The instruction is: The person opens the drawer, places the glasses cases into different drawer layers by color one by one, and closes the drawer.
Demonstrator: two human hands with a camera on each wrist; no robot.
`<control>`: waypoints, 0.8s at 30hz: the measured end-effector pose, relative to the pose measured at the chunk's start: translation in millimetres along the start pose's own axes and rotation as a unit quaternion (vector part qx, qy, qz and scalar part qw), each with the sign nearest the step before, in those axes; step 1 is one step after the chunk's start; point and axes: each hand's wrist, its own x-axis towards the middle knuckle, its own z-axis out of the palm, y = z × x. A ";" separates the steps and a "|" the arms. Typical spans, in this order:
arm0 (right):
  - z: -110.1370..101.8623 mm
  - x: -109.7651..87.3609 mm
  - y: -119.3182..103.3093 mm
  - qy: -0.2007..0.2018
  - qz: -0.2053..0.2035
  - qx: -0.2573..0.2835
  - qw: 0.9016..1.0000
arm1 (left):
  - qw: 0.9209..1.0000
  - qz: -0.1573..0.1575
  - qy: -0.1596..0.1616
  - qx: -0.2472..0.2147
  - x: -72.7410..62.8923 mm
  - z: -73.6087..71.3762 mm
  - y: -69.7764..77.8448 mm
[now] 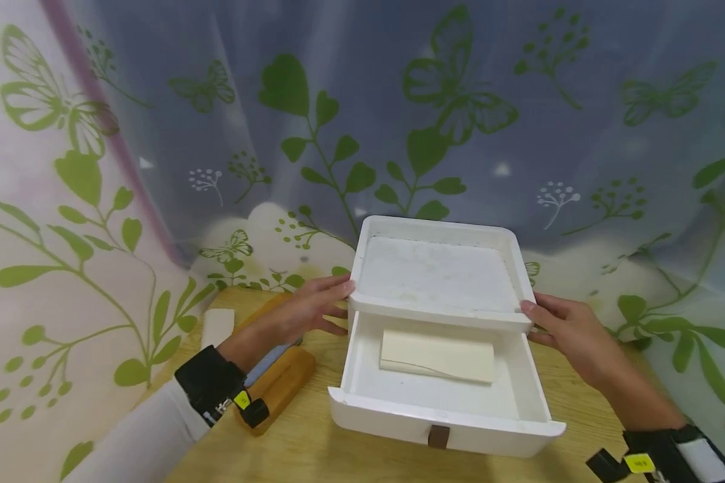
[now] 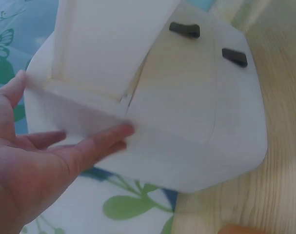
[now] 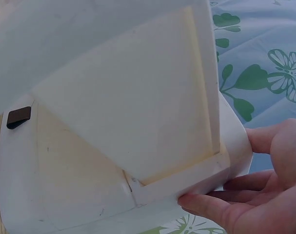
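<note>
A white plastic drawer box (image 1: 435, 268) stands on the table, with a shallow rimmed top. Its upper drawer (image 1: 441, 429) is pulled out and has a brown tab at the front. Inside lies a folded cream sheet (image 1: 436, 355), perhaps paper or cloth. On the box's left side my left hand (image 1: 311, 305) rests with its fingers extended, fingertips touching the wall. My right hand (image 1: 570, 329) touches the opposite side, thumb near the rim and fingers along the wall. Dark tabs (image 2: 185, 30) of drawers show in the left wrist view.
Left of the box lie an orange-brown object (image 1: 284, 386), a blue-grey item (image 1: 268, 362) partly behind my left wrist, and a white piece (image 1: 219, 325). A patterned curtain (image 1: 362, 121) hangs close behind the wooden table (image 1: 296, 449).
</note>
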 end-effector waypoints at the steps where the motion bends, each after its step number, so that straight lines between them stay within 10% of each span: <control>1: -0.4 -0.4 0.5 0.001 0.000 0.001 1.000 | 1.000 0.004 0.002 0.011 -2.2 -2.7 0.6; 8: -3.0 -0.7 2.6 0.003 0.003 -0.007 1.000 | 0.981 0.015 0.061 0.184 -25.2 -32.2 0.8; 15: -3.7 2.1 1.5 0.005 0.003 -0.017 1.000 | 0.911 0.002 0.166 0.378 -43.3 -64.4 -13.5; 24: -1.2 4.5 5.0 -0.002 0.005 0.004 1.000 | 0.826 -0.030 0.237 0.511 -61.6 -100.2 -49.7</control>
